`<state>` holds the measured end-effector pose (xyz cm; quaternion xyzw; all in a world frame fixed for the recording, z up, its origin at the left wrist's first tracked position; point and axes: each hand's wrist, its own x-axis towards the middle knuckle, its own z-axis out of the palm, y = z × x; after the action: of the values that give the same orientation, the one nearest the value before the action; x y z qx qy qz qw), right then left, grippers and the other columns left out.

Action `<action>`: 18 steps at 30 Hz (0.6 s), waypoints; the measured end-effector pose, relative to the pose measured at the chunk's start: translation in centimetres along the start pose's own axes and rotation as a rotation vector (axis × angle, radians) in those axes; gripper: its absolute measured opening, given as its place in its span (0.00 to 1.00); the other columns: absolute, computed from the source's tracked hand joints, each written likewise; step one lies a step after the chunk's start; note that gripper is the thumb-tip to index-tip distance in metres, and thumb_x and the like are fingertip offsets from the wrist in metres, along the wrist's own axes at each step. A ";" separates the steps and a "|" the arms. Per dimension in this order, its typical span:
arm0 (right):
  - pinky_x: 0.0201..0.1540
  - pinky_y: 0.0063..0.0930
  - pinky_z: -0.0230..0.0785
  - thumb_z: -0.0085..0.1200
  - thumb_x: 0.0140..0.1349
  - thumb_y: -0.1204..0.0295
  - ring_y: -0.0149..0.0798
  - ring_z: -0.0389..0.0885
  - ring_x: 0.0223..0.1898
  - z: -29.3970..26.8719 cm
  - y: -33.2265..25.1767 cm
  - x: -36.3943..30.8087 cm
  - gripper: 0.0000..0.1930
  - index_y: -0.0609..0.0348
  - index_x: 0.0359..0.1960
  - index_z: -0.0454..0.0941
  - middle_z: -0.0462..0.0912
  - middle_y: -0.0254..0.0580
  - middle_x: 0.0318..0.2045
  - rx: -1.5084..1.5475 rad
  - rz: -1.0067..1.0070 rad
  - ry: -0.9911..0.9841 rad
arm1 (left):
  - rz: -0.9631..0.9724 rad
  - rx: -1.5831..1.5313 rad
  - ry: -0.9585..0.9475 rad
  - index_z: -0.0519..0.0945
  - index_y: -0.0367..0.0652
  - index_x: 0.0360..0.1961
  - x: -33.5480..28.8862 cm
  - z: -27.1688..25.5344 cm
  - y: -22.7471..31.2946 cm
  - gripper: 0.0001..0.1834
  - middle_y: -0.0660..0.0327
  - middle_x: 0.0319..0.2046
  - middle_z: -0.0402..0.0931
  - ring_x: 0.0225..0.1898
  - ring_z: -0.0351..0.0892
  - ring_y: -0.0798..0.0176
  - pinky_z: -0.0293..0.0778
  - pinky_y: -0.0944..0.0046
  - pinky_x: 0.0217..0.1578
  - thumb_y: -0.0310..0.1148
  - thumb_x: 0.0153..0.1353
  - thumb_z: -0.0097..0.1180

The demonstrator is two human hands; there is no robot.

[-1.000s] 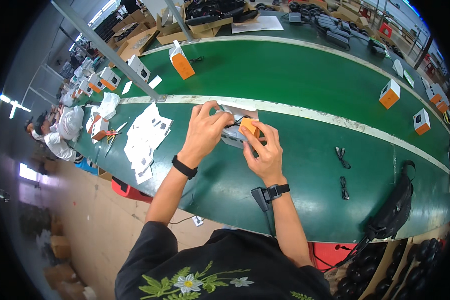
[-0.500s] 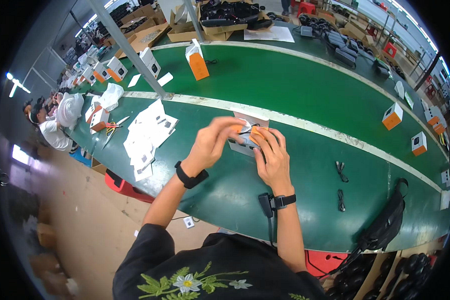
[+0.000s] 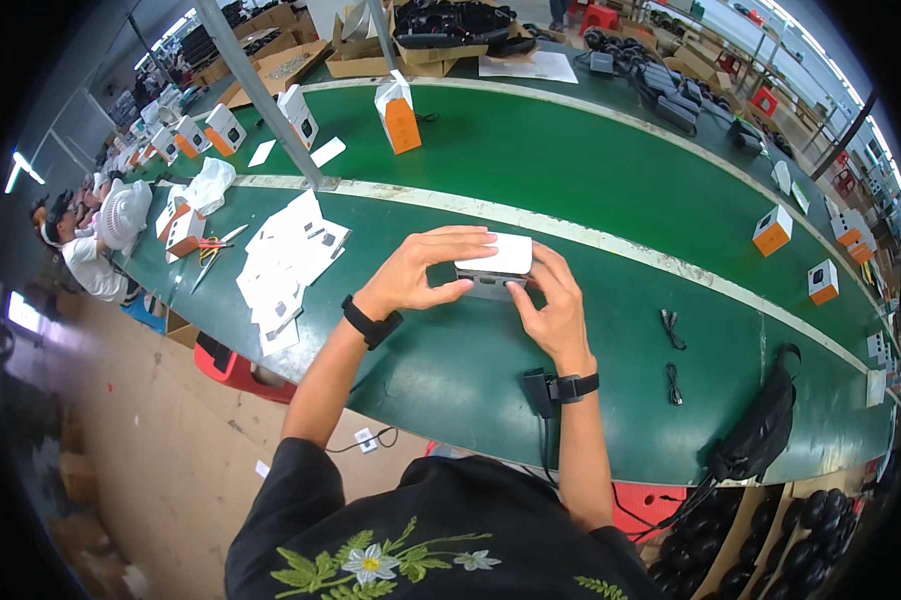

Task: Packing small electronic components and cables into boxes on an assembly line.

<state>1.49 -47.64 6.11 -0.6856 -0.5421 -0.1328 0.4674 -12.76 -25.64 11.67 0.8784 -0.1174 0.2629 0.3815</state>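
Observation:
Between my hands stands a small white-and-grey carton (image 3: 497,256) on the green workbench, its white top flap folded over so its contents are hidden. My left hand (image 3: 422,268) grips the left side, fingers along the far edge of the top and thumb at the front corner. On the opposite side, my right hand (image 3: 552,302) holds the carton with its thumb against the front face and its fingers behind the right edge. Printed sheets (image 3: 292,262) lie in a loose pile left of my left hand. Two bundled black cables (image 3: 673,328) rest to the right.
A black pouch bag (image 3: 760,425) lies at the bench's right end. Scissors (image 3: 210,258) are by orange-and-white cartons on the left. A green belt (image 3: 570,150) beyond a pale rail carries an orange-and-white box (image 3: 402,122). A metal post (image 3: 260,95) rises left. People (image 3: 82,250) sit far left.
The carton was open with black and orange parts showing under my fingers; now its white flap covers them. My left hand has come down onto the carton's left side.

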 end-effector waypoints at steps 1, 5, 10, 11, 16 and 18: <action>0.56 0.45 0.91 0.72 0.65 0.77 0.55 0.87 0.62 -0.1 -1.0 0.1 0.18 0.61 0.56 0.85 0.82 0.54 0.65 0.183 0.131 0.001 | -0.007 0.004 0.003 0.92 0.41 0.60 -0.4 0.3 -0.3 0.27 0.50 0.60 0.91 0.64 0.90 0.44 0.83 0.51 0.68 0.13 0.59 0.66; 0.54 0.41 0.95 0.80 0.62 0.73 0.48 0.93 0.54 -1.3 -1.6 0.3 0.23 0.61 0.58 0.84 0.83 0.54 0.63 0.244 0.243 0.049 | -0.041 0.054 0.100 0.95 0.43 0.56 -0.9 1.7 -1.0 0.20 0.52 0.57 0.93 0.62 0.90 0.47 0.85 0.52 0.64 0.24 0.61 0.75; 0.43 0.37 0.90 0.73 0.65 0.79 0.46 0.93 0.52 -2.1 -1.1 1.0 0.17 0.52 0.55 0.91 0.87 0.45 0.58 0.076 0.145 -0.030 | -0.030 0.078 0.055 0.96 0.42 0.52 -0.4 1.7 -0.7 0.17 0.53 0.56 0.93 0.62 0.90 0.48 0.86 0.51 0.63 0.23 0.61 0.76; 0.41 0.37 0.88 0.72 0.65 0.80 0.45 0.93 0.50 -2.0 -0.9 1.1 0.17 0.51 0.54 0.92 0.88 0.43 0.56 0.045 0.075 -0.002 | -0.016 0.120 0.039 0.96 0.43 0.52 -0.1 1.5 -0.5 0.17 0.54 0.56 0.93 0.62 0.90 0.47 0.86 0.51 0.63 0.23 0.61 0.77; 0.40 0.37 0.86 0.71 0.65 0.81 0.45 0.91 0.44 -0.6 -0.9 0.3 0.16 0.51 0.53 0.93 0.89 0.41 0.51 -0.100 -0.003 0.049 | -0.037 0.171 0.008 0.96 0.44 0.52 -0.7 1.9 -0.7 0.18 0.55 0.55 0.94 0.64 0.90 0.47 0.87 0.52 0.63 0.23 0.60 0.76; 0.39 0.38 0.86 0.72 0.65 0.79 0.44 0.89 0.43 -0.3 -1.1 0.3 0.16 0.51 0.53 0.93 0.89 0.40 0.51 -0.061 -0.016 0.094 | -0.019 0.229 0.061 0.96 0.47 0.53 -1.2 2.4 -1.2 0.17 0.57 0.56 0.93 0.65 0.90 0.50 0.87 0.53 0.62 0.24 0.62 0.75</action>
<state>0.76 -47.72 6.97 -0.6880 -0.5209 -0.1850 0.4702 -12.40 -26.61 8.93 0.9089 -0.0664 0.2974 0.2847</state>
